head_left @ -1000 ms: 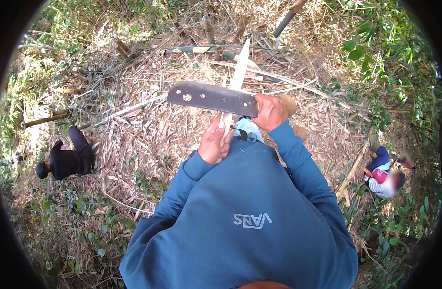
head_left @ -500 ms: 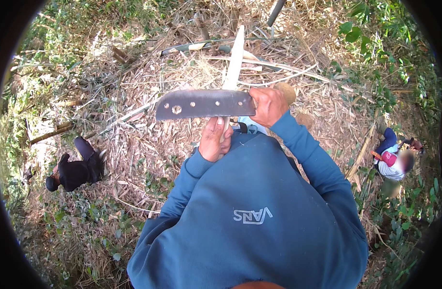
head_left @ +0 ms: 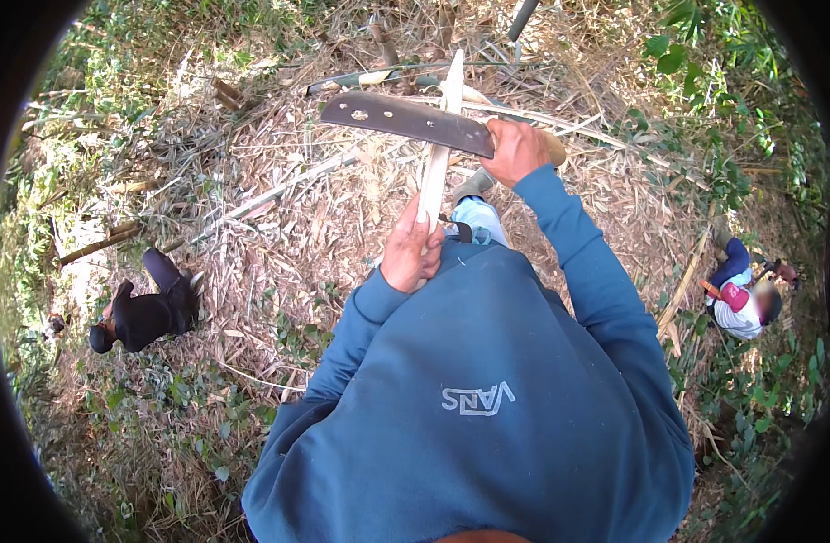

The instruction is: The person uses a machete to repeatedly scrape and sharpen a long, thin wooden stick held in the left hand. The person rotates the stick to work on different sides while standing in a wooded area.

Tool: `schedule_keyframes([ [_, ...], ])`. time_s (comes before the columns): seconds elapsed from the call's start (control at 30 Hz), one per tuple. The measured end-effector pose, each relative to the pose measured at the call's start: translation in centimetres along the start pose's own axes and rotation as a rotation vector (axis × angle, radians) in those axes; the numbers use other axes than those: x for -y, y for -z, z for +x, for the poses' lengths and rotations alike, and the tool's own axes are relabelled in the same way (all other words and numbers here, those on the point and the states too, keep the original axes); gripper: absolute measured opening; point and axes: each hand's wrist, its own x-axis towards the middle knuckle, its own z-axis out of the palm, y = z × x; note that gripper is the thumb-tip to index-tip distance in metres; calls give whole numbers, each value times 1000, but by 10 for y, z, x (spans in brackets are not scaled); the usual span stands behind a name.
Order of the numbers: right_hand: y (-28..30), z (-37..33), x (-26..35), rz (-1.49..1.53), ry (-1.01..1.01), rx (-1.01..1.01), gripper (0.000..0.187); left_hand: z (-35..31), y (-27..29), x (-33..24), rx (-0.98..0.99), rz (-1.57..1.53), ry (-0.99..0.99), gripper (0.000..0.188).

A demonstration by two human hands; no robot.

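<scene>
My left hand (head_left: 410,252) is closed round the lower end of a pale strip of split bamboo (head_left: 436,181), held in front of my belly with its pointed end away from me. My right hand (head_left: 516,152) grips the handle of a broad cleaver (head_left: 406,122). Its dark blade has several holes and lies across the strip, partway along its length, tilted with the tip farther away on the left. Whether the edge touches the strip or bites into it, I cannot tell. Behind my right hand part of the wooden handle shows.
Dry leaves and cut stalks cover the ground. A long bamboo pole (head_left: 279,192) lies to the left, and green bamboo lengths (head_left: 343,83) lie ahead. One person in black (head_left: 148,312) is at the left; another in a white top (head_left: 736,308) is at the right. Green plants grow around.
The cleaver and my right hand have moved away from me along the strip, and the blade has tilted. My left hand stays round the strip, whose lower part is now uncovered.
</scene>
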Motion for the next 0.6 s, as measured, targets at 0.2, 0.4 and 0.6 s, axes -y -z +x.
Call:
schedule_keyframes([
  [0.2,1,-8,7,-8,215,33,20,-9,2,4,-11,46,-8,48],
  [0.4,8,21,-1,-29,-112,39,25,-5,4,3,56,75,-5,52],
  [0.6,13,18,-8,-47,114,38,24,-7,0,-4,12,129,-33,47],
])
